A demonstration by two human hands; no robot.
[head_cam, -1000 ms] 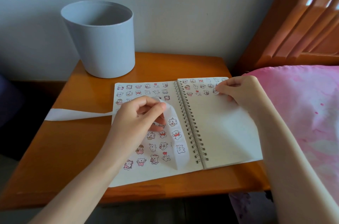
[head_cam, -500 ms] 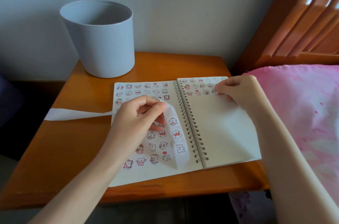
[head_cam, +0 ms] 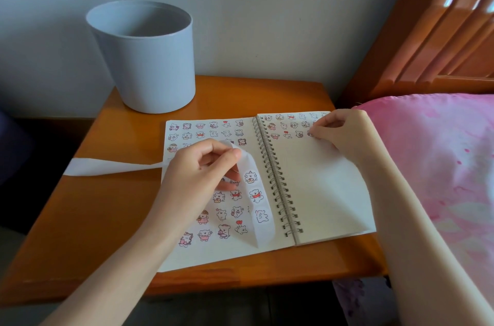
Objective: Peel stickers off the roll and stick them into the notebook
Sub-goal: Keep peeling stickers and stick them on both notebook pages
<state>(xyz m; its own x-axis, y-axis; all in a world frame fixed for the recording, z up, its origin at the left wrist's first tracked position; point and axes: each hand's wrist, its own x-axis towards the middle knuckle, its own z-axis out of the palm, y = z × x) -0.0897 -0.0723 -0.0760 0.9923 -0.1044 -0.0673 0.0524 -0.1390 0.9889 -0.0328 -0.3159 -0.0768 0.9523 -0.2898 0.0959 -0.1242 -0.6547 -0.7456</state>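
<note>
Fingers (head_cam: pixel 227 157) of the left hand (head_cam: pixel 203 173) pinch the sticker strip (head_cam: pixel 260 208) at its fold, thumb underneath and forefinger on top. On the right hand (head_cam: pixel 344 133), the fingers are curled, with thumb and forefinger tips closed on a sticker (head_cam: pixel 310 134) at the end of the third row on the right page.

Comparison with the frames from a second and half a second ago: I find no visible change. Both hands hold the same positions, and the strip keeps the same fold.

Strip orientation: the bare tail runs left to right across the bench (head_cam: pixel 107 218), from its left edge to the left hand. At the pinch it folds over. The loaded section, carrying three stickers, then has its long axis far to near, roughly parallel to the spiral binding, with the free end pointing toward me. It lies over the left page of the notebook (head_cam: pixel 320 192).

The notebook is open flat on the bench, with a grey pot (head_cam: pixel 145 58) behind it.
</note>
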